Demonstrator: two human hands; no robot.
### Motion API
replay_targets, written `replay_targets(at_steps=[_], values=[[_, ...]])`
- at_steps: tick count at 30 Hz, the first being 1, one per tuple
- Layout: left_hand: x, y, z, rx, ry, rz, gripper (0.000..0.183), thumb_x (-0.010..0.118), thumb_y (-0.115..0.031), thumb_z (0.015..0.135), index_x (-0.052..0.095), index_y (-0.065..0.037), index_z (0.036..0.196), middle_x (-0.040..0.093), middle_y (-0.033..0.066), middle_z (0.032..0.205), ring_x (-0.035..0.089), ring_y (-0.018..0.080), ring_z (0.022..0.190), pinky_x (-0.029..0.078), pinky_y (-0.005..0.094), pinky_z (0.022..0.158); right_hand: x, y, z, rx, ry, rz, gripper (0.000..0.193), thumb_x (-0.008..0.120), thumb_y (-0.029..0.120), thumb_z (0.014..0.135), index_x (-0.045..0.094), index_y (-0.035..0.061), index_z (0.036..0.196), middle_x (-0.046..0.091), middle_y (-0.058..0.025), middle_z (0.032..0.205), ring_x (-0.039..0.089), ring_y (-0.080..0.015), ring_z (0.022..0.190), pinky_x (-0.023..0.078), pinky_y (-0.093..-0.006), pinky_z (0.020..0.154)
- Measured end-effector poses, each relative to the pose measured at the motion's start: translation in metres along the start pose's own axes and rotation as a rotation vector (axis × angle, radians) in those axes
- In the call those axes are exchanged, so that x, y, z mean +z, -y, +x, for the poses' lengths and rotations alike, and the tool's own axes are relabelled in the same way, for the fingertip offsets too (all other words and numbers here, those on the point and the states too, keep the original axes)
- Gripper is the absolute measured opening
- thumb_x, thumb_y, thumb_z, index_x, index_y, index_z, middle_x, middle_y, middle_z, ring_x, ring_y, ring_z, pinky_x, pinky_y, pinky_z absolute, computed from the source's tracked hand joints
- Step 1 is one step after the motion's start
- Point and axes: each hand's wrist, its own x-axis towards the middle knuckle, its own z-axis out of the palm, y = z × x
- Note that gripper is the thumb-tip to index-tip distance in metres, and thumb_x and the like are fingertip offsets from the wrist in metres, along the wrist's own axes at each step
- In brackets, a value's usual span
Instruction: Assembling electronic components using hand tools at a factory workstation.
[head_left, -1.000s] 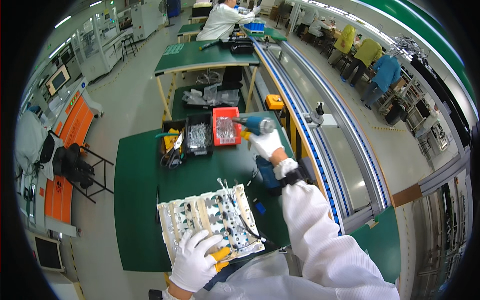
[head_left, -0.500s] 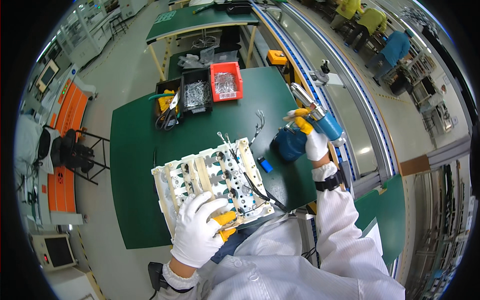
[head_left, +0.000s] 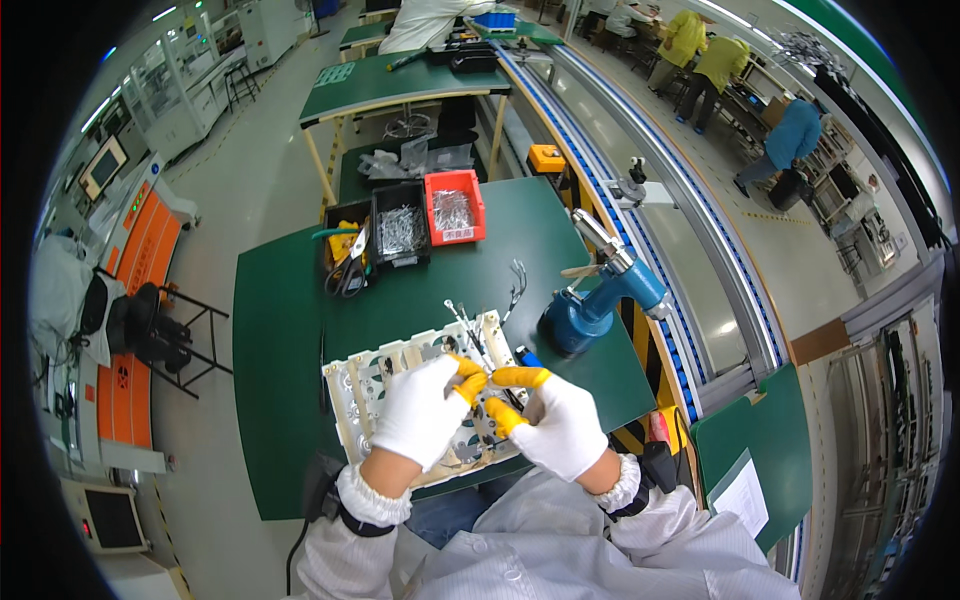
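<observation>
My left hand (head_left: 425, 412), in a white glove with yellow fingertips, is over a cream plastic frame (head_left: 350, 400) with metal plates. Its thumb and finger press together by the dark wires (head_left: 474, 338); whatever they pinch is too small to make out. From the right comes my right hand (head_left: 560, 428), gloved alike. Its index finger reaches to the left fingertips, the thumb apart below it. A blue pneumatic rivet gun (head_left: 590, 310) with a silver nose stands on the table to the right, untouched. Behind my right fingers lies a small blue-and-black piece (head_left: 527, 357), partly hidden.
On the green table (head_left: 280, 400) a red bin (head_left: 455, 206) and a black bin (head_left: 401, 222) hold small metal parts. Scissors (head_left: 350, 270) rest on another dark bin with yellow items. A conveyor rail (head_left: 690, 250) runs along the right. People work farther off.
My right hand has let go of the rivet gun, now upright on the table, and come over the frame. My left hand has moved up and right to meet it.
</observation>
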Motion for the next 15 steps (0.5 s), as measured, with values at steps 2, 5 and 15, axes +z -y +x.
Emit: replay_targets(at_steps=[2, 5, 15], values=[[-0.001, 0.005, -0.01, 0.038, -0.065, 0.006, 0.019, 0.076, -0.016, 0.088, 0.076, -0.005, 0.104, 0.073, 0.0146, 0.081, 0.071, 0.0283, 0.068, 0.055, 0.0357, 0.063, -0.003, 0.003, 0.008, -0.06, 0.104, -0.073, 0.033, 0.076, 0.031, 0.091, 0.073, 0.0106, 0.117, 0.067, -0.0097, 0.074, 0.065, -0.0226, 0.06, 0.052, -0.0333, 0.058], [0.001, 0.017, -0.021, 0.272, -0.197, -0.015, 0.013, 0.075, -0.01, 0.087, 0.078, -0.004, 0.099, 0.074, 0.0151, 0.084, 0.073, 0.0276, 0.071, 0.057, 0.0352, 0.065, -0.01, -0.014, 0.022, -0.317, 0.278, -0.213, 0.032, 0.07, 0.033, 0.095, 0.073, 0.0117, 0.118, 0.07, -0.0124, 0.081, 0.068, -0.0298, 0.069, 0.055, -0.0376, 0.065], [-0.005, 0.028, -0.037, 0.181, -0.082, 0.01, 0.018, 0.073, -0.018, 0.093, 0.073, -0.001, 0.102, 0.073, 0.0177, 0.083, 0.072, 0.0277, 0.068, 0.055, 0.0354, 0.06, -0.018, -0.018, 0.048, -0.518, 0.45, -0.263, 0.02, 0.075, 0.023, 0.087, 0.07, 0.0129, 0.104, 0.069, -0.0079, 0.084, 0.068, -0.0296, 0.074, 0.056, -0.0365, 0.067]])
